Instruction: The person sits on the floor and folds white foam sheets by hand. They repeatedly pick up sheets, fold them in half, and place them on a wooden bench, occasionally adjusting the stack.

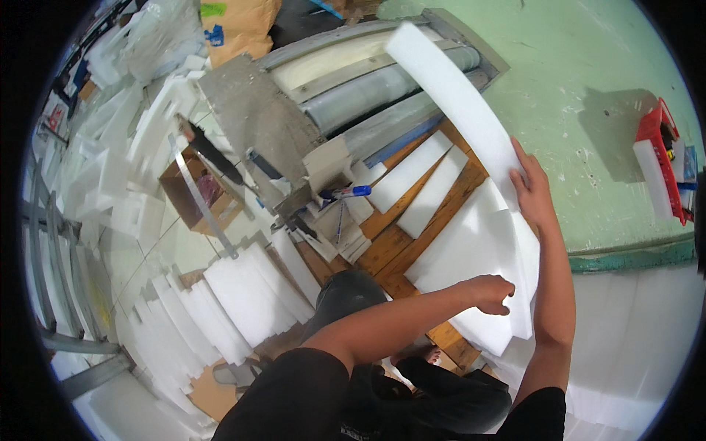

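Simply long, white, bendy foam sheet (471,110).

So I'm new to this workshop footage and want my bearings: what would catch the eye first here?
First, the long white foam strip arching up the middle, with the right hand on it and the left hand pressing the foam sheets stacked on the wooden pallet. Next, the heaps of cut foam pieces at lower left, then the red crate on the green floor at far right.
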Tool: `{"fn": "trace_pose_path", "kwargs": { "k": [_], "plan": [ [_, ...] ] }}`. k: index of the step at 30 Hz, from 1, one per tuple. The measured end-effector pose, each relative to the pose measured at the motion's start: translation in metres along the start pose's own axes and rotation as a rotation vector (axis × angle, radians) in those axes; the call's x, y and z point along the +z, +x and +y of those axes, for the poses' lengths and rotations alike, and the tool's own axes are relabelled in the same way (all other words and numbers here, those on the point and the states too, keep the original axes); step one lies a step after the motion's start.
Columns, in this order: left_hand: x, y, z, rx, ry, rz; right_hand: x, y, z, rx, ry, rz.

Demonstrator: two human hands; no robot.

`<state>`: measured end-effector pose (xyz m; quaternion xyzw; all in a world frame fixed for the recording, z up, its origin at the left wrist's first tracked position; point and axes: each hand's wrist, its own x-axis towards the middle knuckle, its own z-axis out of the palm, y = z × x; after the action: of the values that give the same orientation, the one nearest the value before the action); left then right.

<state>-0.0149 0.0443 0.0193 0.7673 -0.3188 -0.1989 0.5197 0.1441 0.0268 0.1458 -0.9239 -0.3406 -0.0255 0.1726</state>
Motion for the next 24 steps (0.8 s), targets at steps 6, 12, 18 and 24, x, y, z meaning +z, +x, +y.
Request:
{"fn": "trace_pose_path", "kwargs": {
  "k": [6, 12, 18, 24],
  "plan": [
    [0.004, -0.003, -0.003, -0.057, 0.112, -0.169, -0.004, -0.016, -0.018, 0.014, -0.233, -0.049],
    [0.003, 0.002, -0.005, -0.095, 0.126, -0.137, 0.018, 0.054, -0.049, -0.229, -0.018, -0.033],
    [-0.004, 0.004, -0.008, -0.115, 0.169, -0.159, 0.03, 0.11, -0.081, 0.01, 1.108, 0.202],
    [-0.009, -0.001, -0.019, -0.101, 0.16, -0.093, 0.055, 0.15, -0.106, 0.111, 0.948, 0.212]
  ]
}}
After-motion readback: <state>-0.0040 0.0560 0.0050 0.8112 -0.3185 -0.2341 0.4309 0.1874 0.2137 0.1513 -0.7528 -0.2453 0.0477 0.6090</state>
